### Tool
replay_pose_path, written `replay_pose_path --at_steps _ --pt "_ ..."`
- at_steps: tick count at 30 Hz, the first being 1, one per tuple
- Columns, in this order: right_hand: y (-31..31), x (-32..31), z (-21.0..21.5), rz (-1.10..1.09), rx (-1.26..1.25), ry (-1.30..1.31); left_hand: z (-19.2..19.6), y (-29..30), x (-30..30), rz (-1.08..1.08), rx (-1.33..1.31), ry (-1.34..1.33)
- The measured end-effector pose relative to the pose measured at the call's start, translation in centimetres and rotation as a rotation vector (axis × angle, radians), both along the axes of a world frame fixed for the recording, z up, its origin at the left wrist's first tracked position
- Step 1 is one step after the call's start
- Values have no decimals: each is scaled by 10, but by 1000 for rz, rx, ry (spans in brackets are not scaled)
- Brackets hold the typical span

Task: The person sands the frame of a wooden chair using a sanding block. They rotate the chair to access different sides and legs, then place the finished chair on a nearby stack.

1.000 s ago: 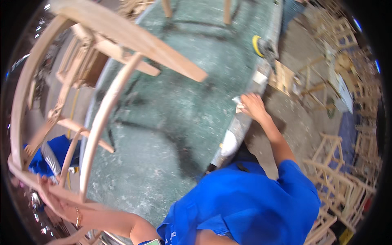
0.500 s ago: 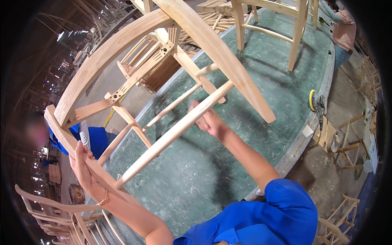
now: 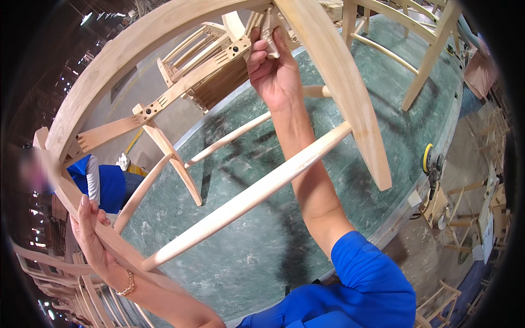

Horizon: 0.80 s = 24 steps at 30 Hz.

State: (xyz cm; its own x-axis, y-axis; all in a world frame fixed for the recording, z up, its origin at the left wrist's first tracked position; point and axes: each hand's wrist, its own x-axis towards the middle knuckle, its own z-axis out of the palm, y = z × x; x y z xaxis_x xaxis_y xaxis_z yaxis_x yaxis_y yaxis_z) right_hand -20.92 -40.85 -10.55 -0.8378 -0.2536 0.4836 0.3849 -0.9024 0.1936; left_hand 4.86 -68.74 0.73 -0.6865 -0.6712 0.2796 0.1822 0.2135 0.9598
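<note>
We see a pale wooden chair frame (image 3: 188,85) tilted over the green tabletop (image 3: 240,284), filling the left and centre of the frame. At lower left, our left hand (image 3: 94,238) lies against a straight leg (image 3: 66,188), thumb on the near side; we cannot tell whether its fingers close round the wood. Our right hand (image 3: 274,76), well apart from it at upper centre, pinches a pale folded pad (image 3: 270,37) between thumb and fingers, near the top corner where the curved rail (image 3: 117,61) runs to the broad leg (image 3: 350,82); contact with the wood we cannot make out. The right forearm (image 3: 298,143) passes behind the round rung (image 3: 246,198). At upper right we see another chair (image 3: 429,64) standing on the tabletop, and below it, at the table's edge, a sander (image 3: 433,163) with a yellow rim. A co-worker in blue (image 3: 112,186) is at left, beyond the chair frame, and a person in a pink top (image 3: 481,75) is at upper right. More chair frames (image 3: 60,268) crowd the lower left corner.
</note>
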Motion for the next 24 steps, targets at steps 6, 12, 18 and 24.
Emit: replay_pose_path --at_steps 6,12,18,24 --pt "-6 -9 6 64 -84 28 0 -4 1 -40 24 -14" --pt "-7 -17 11 113 -160 22 -3 -4 2 -10 66 -8" --pt "-10 -28 5 168 -218 29 -3 -6 1 0 62 7" --pt "-7 -24 8 161 -200 41 -4 -10 4 -33 58 23"
